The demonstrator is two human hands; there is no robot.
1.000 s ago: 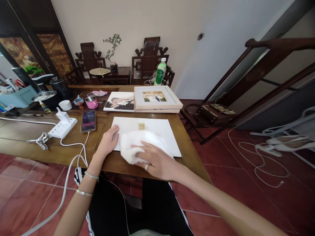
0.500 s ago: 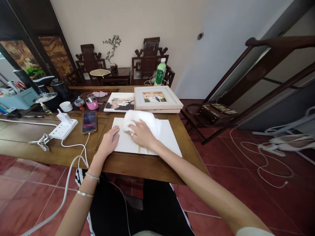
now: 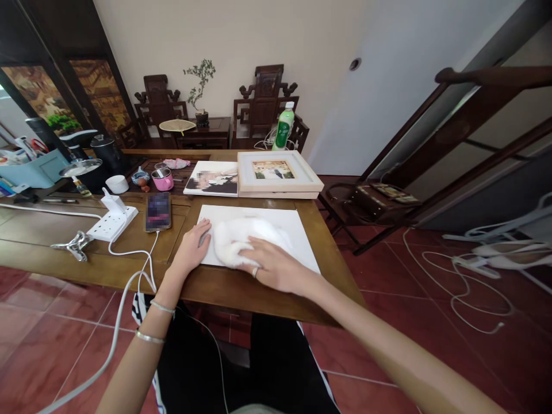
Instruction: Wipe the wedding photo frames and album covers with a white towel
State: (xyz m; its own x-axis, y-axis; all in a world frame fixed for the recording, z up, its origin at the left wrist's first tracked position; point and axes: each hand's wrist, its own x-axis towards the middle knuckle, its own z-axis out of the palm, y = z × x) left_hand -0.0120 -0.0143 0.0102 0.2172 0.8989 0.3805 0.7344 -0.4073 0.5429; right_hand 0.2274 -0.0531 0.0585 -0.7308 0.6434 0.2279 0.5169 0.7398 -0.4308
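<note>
A white board [image 3: 297,241] lies flat near the front edge of the wooden table. On its left edge rests my left hand [image 3: 192,248], fingers stretched out and holding nothing. My right hand [image 3: 273,265] presses a bunched, fluffy white towel [image 3: 241,234] against the board's surface, the fingers bent over its near right side. The towel covers much of the board's middle, so what lies beneath it is hidden. Motion blurs the towel a little.
Behind the board lie a photo print [image 3: 211,179] and a framed picture [image 3: 273,187], with a green bottle [image 3: 283,125] behind. Left are a phone [image 3: 157,211], power strip [image 3: 107,225] with cables, pink cup [image 3: 163,179] and metal stand [image 3: 76,246]. A wooden chair [image 3: 379,201] stands right.
My right hand has drawn the towel from the board's far edge toward its near edge, moving slightly right. My left hand stays at the board's left edge.
</note>
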